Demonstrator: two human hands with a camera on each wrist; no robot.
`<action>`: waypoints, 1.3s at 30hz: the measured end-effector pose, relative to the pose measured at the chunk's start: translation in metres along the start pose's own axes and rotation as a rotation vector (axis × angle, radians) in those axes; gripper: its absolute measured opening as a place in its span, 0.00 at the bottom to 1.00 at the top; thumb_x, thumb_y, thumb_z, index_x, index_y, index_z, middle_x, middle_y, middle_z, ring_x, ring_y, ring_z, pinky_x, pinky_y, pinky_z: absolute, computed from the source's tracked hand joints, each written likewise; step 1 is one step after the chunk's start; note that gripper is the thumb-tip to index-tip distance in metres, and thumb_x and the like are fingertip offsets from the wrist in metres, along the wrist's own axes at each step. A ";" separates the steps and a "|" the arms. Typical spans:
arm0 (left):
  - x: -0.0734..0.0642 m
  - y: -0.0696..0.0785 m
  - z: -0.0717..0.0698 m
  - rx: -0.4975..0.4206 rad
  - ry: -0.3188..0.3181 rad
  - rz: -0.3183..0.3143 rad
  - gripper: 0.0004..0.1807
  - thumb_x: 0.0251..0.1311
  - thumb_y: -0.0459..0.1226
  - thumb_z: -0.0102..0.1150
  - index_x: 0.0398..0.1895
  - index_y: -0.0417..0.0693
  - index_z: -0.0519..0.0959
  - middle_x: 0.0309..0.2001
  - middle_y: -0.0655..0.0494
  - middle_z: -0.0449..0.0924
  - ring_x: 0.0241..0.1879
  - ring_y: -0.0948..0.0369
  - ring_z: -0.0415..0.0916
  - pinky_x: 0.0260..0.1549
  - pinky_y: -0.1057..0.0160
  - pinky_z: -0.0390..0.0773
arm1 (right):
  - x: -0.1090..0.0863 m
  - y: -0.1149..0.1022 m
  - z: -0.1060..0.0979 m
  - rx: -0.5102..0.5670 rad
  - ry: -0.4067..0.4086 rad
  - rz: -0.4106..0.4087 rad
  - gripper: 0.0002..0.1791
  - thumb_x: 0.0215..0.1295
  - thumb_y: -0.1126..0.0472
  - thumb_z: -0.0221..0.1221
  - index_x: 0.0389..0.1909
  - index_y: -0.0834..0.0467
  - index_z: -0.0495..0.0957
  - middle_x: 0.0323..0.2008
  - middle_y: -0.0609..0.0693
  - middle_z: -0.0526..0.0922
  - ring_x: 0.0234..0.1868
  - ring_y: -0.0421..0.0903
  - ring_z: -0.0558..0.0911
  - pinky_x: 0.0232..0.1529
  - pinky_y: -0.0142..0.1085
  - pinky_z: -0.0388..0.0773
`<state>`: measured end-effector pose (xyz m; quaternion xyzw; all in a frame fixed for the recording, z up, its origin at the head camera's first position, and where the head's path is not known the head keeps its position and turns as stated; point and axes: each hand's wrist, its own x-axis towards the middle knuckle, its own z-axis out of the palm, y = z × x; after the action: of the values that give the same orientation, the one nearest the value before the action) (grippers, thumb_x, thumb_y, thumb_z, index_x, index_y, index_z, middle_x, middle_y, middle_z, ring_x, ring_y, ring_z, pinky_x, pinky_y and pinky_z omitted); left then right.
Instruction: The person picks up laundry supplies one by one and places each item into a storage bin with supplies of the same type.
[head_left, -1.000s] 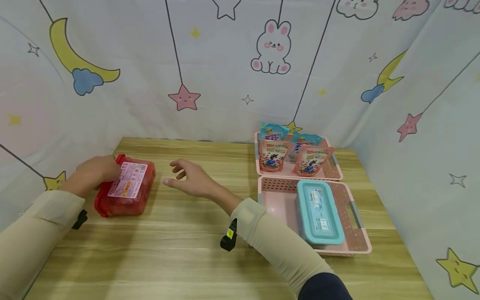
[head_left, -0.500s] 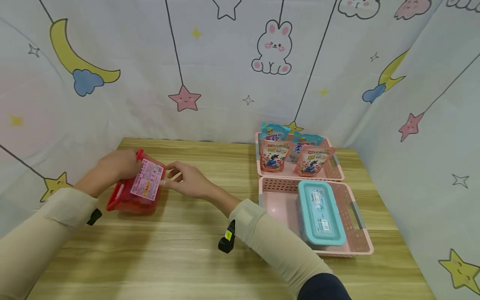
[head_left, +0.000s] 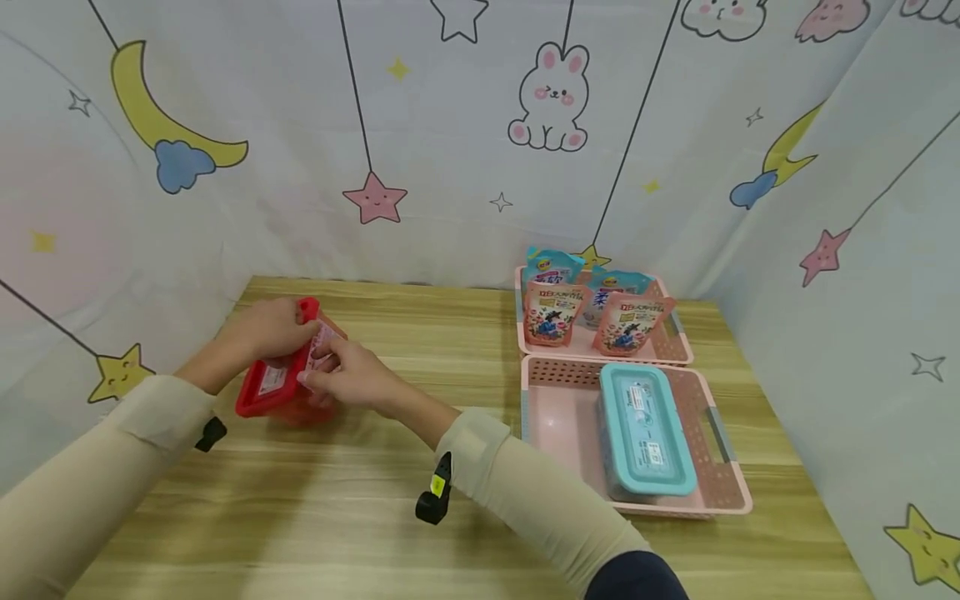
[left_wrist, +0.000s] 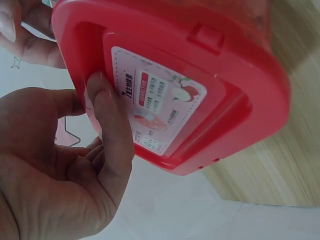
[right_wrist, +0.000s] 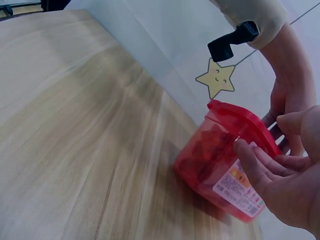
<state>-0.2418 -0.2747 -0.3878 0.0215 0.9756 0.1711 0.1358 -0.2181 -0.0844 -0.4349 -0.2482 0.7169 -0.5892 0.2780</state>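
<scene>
A red lidded tub (head_left: 296, 411) of translucent plastic, with a pink label on its side, is tilted at the left of the table, its lid turned toward the person. My left hand (head_left: 264, 331) grips the lid's edge. In the left wrist view, a finger of that hand bends into the recess of the red lid (left_wrist: 240, 117), which bears a printed sticker. My right hand (head_left: 356, 379) is at the label side, its fingers against the tub (right_wrist: 205, 150) and its thumb near the lid edge. Reddish contents show dimly through the wall.
At the right stands a pink basket (head_left: 558, 425) holding a teal-lidded box (head_left: 647, 429). Behind it, another pink basket (head_left: 585, 348) holds several detergent pouches (head_left: 553, 312). A patterned white curtain (head_left: 450, 225) borders the wooden table (head_left: 360, 517).
The left hand has brought the tub to the right and tipped its lid toward the person. The right hand has gone from apart to touching the tub's label side.
</scene>
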 end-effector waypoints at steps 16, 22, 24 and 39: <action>0.005 0.009 0.015 -0.091 0.049 0.065 0.17 0.77 0.43 0.50 0.30 0.43 0.65 0.18 0.56 0.65 0.19 0.60 0.71 0.18 0.64 0.75 | 0.002 0.008 0.002 0.364 0.090 0.079 0.18 0.75 0.71 0.61 0.62 0.62 0.71 0.37 0.52 0.83 0.29 0.48 0.87 0.56 0.62 0.80; 0.004 0.011 0.019 -0.144 0.042 0.066 0.18 0.77 0.45 0.53 0.35 0.38 0.70 0.22 0.51 0.71 0.22 0.58 0.74 0.20 0.63 0.78 | 0.002 0.014 0.003 0.303 0.156 0.087 0.23 0.72 0.71 0.65 0.63 0.61 0.70 0.31 0.53 0.84 0.25 0.48 0.85 0.52 0.60 0.85; 0.004 0.011 0.019 -0.172 0.036 0.076 0.20 0.78 0.46 0.54 0.41 0.34 0.72 0.27 0.47 0.76 0.24 0.57 0.76 0.21 0.62 0.80 | 0.002 0.016 0.003 0.277 0.183 0.092 0.25 0.71 0.70 0.66 0.64 0.61 0.69 0.30 0.53 0.84 0.24 0.48 0.84 0.50 0.61 0.85; 0.000 -0.038 0.008 -0.164 0.056 -0.076 0.35 0.75 0.38 0.55 0.71 0.18 0.57 0.55 0.21 0.71 0.44 0.38 0.78 0.38 0.45 0.88 | -0.002 0.021 -0.007 0.210 0.158 0.093 0.38 0.70 0.69 0.66 0.77 0.61 0.60 0.38 0.55 0.85 0.28 0.52 0.87 0.49 0.61 0.85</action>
<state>-0.2398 -0.3080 -0.4084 -0.0316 0.9619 0.2455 0.1162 -0.2223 -0.0746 -0.4545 -0.1367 0.6816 -0.6653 0.2722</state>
